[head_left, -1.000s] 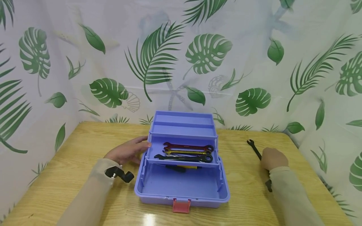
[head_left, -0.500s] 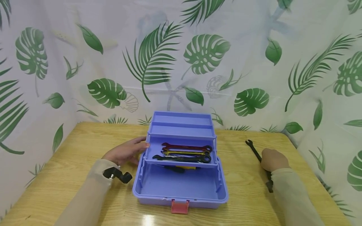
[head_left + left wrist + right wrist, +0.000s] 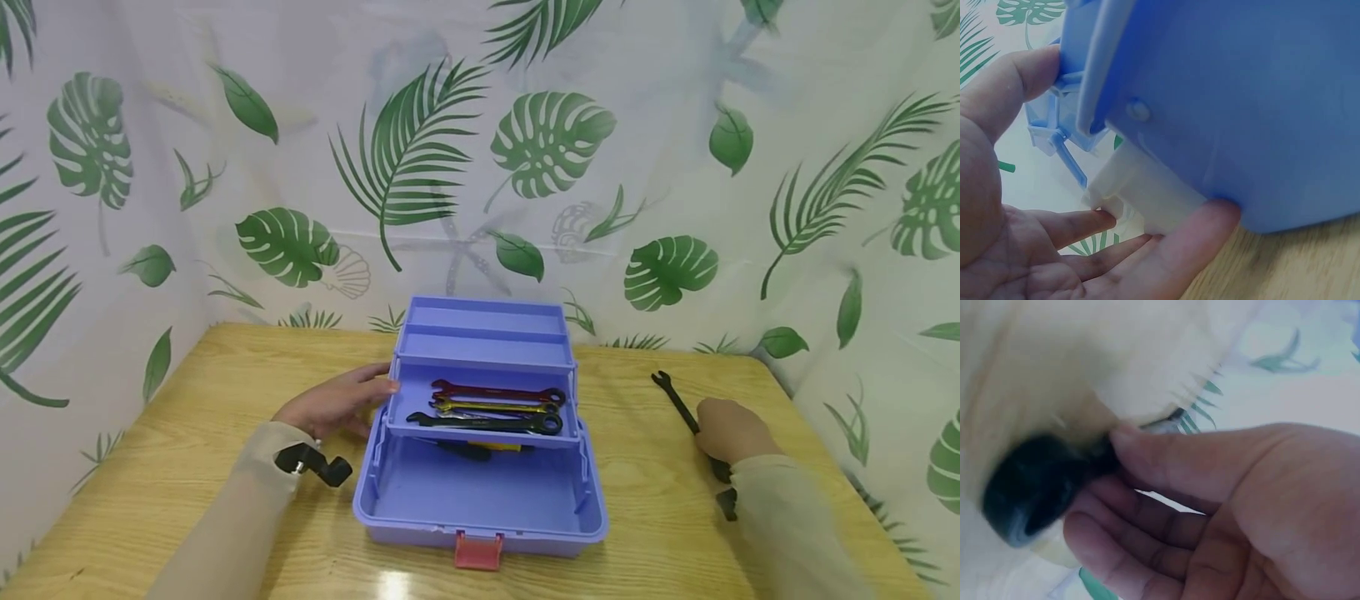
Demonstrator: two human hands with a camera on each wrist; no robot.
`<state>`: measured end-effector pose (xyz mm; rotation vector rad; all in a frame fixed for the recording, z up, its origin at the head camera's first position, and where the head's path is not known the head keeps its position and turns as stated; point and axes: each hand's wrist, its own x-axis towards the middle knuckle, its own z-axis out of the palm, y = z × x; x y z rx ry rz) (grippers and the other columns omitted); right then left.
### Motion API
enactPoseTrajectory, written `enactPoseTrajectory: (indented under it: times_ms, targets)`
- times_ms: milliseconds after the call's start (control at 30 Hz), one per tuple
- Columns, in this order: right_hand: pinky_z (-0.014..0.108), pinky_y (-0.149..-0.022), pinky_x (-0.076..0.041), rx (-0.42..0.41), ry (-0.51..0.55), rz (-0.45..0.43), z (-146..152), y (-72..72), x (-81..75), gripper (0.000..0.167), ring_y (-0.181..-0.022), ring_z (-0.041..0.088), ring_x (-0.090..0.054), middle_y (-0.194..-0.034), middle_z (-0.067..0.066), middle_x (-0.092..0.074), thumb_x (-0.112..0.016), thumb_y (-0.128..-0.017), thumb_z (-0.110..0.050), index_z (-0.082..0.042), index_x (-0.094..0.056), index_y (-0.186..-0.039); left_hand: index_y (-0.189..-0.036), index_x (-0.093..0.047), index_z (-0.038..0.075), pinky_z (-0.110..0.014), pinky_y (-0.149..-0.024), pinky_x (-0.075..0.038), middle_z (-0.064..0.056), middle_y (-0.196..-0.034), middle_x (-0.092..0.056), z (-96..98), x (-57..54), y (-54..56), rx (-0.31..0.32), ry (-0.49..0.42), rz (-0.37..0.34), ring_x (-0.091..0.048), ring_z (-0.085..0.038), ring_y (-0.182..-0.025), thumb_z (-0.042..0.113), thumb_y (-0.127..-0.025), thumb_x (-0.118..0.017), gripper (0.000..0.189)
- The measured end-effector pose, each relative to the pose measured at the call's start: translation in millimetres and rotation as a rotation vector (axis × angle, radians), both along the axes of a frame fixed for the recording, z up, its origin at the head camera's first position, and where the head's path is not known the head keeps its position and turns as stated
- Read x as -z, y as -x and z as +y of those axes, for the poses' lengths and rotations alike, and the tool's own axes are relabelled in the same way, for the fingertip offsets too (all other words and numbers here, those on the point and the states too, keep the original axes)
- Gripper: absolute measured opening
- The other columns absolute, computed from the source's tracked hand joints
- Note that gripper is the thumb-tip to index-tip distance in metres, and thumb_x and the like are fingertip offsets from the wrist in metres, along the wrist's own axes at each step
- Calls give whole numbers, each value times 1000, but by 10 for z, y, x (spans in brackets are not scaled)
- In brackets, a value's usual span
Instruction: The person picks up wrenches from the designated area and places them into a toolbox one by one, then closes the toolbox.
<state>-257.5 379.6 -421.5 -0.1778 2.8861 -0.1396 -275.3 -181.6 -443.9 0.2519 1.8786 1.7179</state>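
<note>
My right hand [image 3: 731, 429] pinches a black combination wrench [image 3: 678, 404] between thumb and fingers, to the right of the toolbox. Its open end points up and left in the head view; its dark ring end [image 3: 1029, 494] looms blurred in the right wrist view. A purple-blue toolbox [image 3: 480, 537] stands with its trays unfolded. At its left side, my left hand [image 3: 337, 404] rests fingertips and thumb against it, fingers fairly straight. The left wrist view shows that thumb [image 3: 1038, 69] on a tray's side. Inside the front tray lie red [image 3: 495, 392], yellow [image 3: 495, 406] and black wrenches [image 3: 487, 422].
Black and yellow handles [image 3: 468, 450] lie in the toolbox's lower compartment, partly under the tray. A red latch [image 3: 477, 552] hangs at the front. The box stands on a wooden table [image 3: 637, 517], with a leaf-patterned cloth [image 3: 555, 250] behind.
The right hand has shifted slightly right with its wrist turned, still pinching the wrench. The left hand and the toolbox keep their places.
</note>
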Motion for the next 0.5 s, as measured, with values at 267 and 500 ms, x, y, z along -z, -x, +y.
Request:
enactPoseTrajectory:
  times_ms: [267,500]
  targets:
    - [51,-67,-54,-19,-67,76,-127,62,27,14,-74,33,-63,-83,21,-66,-53,-94,5,3,-60,-83,-164,-24,14,-56,-92,-58,-20,-157,-46,-6,-13,-15,0,1,-2,-40,-40,-147,38,-103,-61,76]
    - [38,-59,-44,7,35,36,-76,42,67,20,-65,24,-52,-74,9,-58,-60,-98,-10,-3,-58,-80,-164,-25,15,-56,-91,-58,-20,-157,-46,-4,-1,-20,-9,-2,2,-38,-39,-148,37,-103,-61,74]
